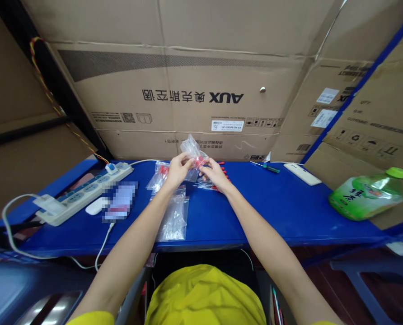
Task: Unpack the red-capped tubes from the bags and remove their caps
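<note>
Both my hands are raised over the far middle of the blue table (283, 212). My left hand (178, 170) and my right hand (214, 174) pinch a small clear plastic bag (192, 149) between them; the bag holds small red parts. More small red parts (222, 174) lie on the table just behind my right hand. A clear bag with red parts (159, 174) lies left of my left hand. A stack of empty clear bags (173, 216) lies under my left forearm.
A white power strip (82, 192) with cables lies at the left, a blurred flat object (119, 201) beside it. A green-handled screwdriver (269, 168) and a white bar-shaped device (302, 174) lie at the back right. A green bottle (367, 194) lies at the right. Cardboard boxes (201, 90) wall the back.
</note>
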A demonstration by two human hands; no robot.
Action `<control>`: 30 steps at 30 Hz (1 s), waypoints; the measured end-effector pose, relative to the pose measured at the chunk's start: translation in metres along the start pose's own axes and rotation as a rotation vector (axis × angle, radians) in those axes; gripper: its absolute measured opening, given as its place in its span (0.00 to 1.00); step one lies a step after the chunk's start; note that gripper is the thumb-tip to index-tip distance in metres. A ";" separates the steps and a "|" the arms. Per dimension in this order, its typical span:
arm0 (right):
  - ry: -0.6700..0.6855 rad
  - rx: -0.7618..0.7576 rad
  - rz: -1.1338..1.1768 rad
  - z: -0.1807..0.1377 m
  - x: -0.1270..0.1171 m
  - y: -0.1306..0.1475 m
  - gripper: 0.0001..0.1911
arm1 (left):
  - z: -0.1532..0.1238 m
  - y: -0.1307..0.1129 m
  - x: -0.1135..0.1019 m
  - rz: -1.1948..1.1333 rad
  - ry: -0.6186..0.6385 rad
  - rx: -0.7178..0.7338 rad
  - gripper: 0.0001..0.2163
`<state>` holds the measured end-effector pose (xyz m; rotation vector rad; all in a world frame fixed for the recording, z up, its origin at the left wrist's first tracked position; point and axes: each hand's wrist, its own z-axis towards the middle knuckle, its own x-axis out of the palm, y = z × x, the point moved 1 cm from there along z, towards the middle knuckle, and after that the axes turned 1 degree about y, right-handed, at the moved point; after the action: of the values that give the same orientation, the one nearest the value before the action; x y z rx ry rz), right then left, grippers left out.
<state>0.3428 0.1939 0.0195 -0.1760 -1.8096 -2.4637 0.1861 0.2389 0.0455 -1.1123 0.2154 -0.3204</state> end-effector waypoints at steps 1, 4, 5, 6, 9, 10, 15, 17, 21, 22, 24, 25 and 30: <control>0.012 0.001 0.017 0.000 0.001 0.000 0.18 | 0.000 -0.001 0.000 -0.007 -0.012 -0.004 0.18; 0.048 0.008 0.068 -0.002 0.002 0.003 0.18 | 0.000 -0.002 -0.001 -0.010 -0.083 -0.020 0.18; 0.053 0.011 0.084 -0.003 0.003 0.005 0.17 | 0.000 -0.002 -0.001 -0.005 -0.102 -0.026 0.18; 0.054 0.016 0.098 -0.004 0.003 0.006 0.17 | 0.000 -0.002 -0.002 0.002 -0.114 -0.029 0.18; 0.058 0.039 0.127 -0.005 0.003 0.009 0.17 | 0.000 -0.003 -0.003 0.043 -0.105 -0.006 0.17; 0.058 0.051 0.130 -0.004 0.003 0.009 0.17 | 0.000 -0.003 -0.003 0.060 -0.089 0.010 0.16; 0.009 0.073 0.099 -0.002 -0.001 0.004 0.15 | 0.001 -0.001 -0.001 0.057 -0.005 0.012 0.16; -0.002 0.056 0.087 -0.001 -0.002 0.002 0.16 | 0.001 0.000 0.000 0.029 -0.014 -0.017 0.17; 0.026 0.044 0.124 -0.002 0.000 0.002 0.18 | 0.001 0.000 0.001 0.018 -0.044 -0.029 0.19; 0.030 0.046 0.144 -0.003 0.001 0.003 0.19 | 0.001 0.000 0.001 0.020 -0.048 -0.028 0.19; 0.021 0.053 0.182 -0.003 0.002 0.005 0.21 | 0.001 0.000 0.000 0.024 -0.058 -0.029 0.19; 0.006 0.057 0.199 -0.002 0.003 0.005 0.22 | 0.001 0.001 0.000 0.021 -0.067 -0.033 0.18; -0.099 0.087 0.258 0.003 -0.001 0.003 0.20 | 0.003 0.006 -0.001 -0.006 -0.112 -0.056 0.18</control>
<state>0.3446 0.1956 0.0231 -0.4998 -1.7975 -2.2316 0.1871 0.2446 0.0413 -1.1831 0.1218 -0.2580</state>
